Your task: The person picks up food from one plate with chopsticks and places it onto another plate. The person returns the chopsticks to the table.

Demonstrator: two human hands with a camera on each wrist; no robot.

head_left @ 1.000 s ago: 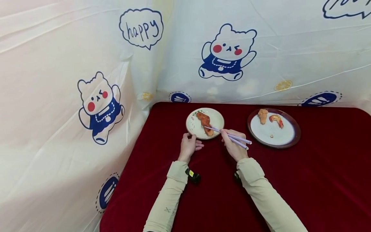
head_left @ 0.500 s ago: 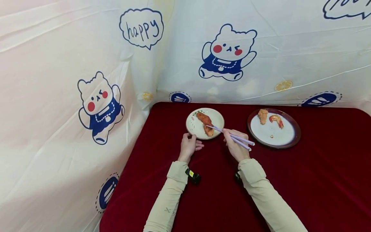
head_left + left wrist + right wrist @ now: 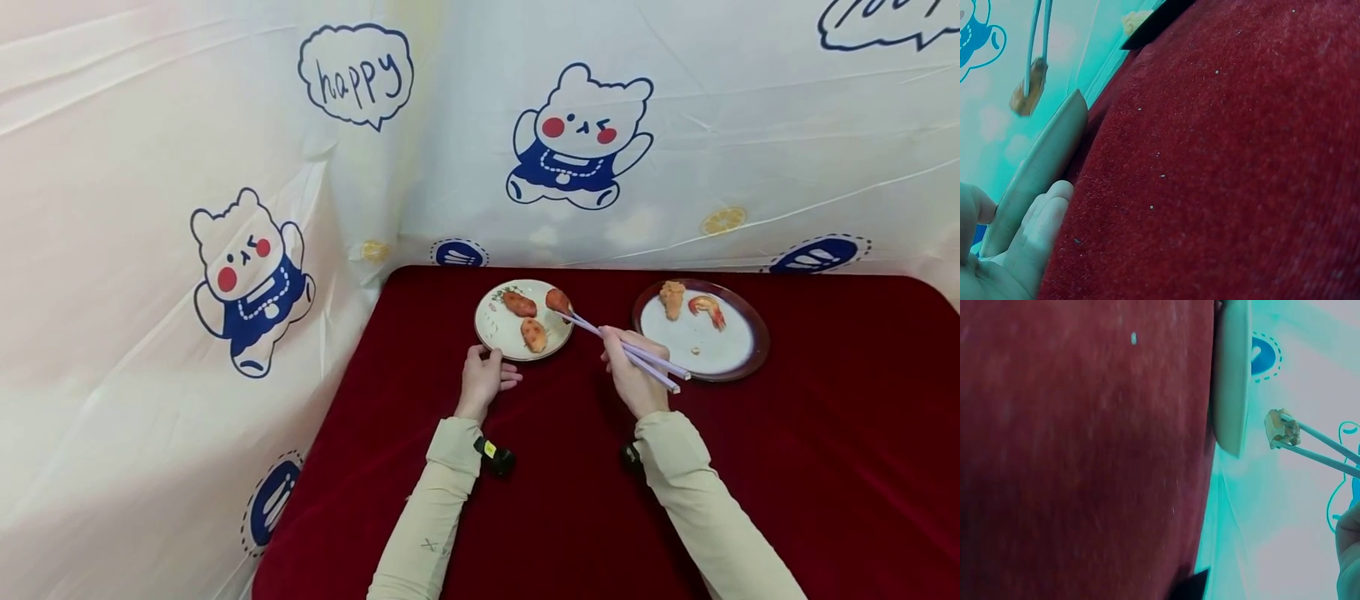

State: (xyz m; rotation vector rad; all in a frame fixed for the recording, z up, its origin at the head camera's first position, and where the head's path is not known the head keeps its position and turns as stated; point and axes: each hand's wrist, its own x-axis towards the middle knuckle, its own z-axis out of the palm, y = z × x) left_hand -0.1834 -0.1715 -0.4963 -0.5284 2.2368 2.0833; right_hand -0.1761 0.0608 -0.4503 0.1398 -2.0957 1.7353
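Observation:
My right hand (image 3: 637, 371) holds a pair of lilac chopsticks (image 3: 622, 343), their tips pinching a reddish-brown chicken wing (image 3: 558, 301). The wing is raised above the right part of a small cream plate (image 3: 489, 335); both wrist views show it off the plate, between the chopstick tips. Two more browned wings lie on that plate, one (image 3: 519, 303) near the painted green sprig and one (image 3: 534, 335) closer to the front. At the near left rim my left hand (image 3: 482, 383) grips the plate (image 3: 1041, 156), thumb on the edge and fingers against its outer side.
To the right, a larger white plate with a brown rim (image 3: 761, 350) bears a fried chicken piece (image 3: 672, 300), a shrimp (image 3: 708, 311) and a small crumb. Dark red cloth (image 3: 570, 500) covers the table. Printed white sheets (image 3: 450, 167) hang behind and at the left.
The chopsticks have separated one wing from the others and lifted it to the right, leaving two apart on the plate. My left hand keeps its grip at the rim. The view shifts slightly.

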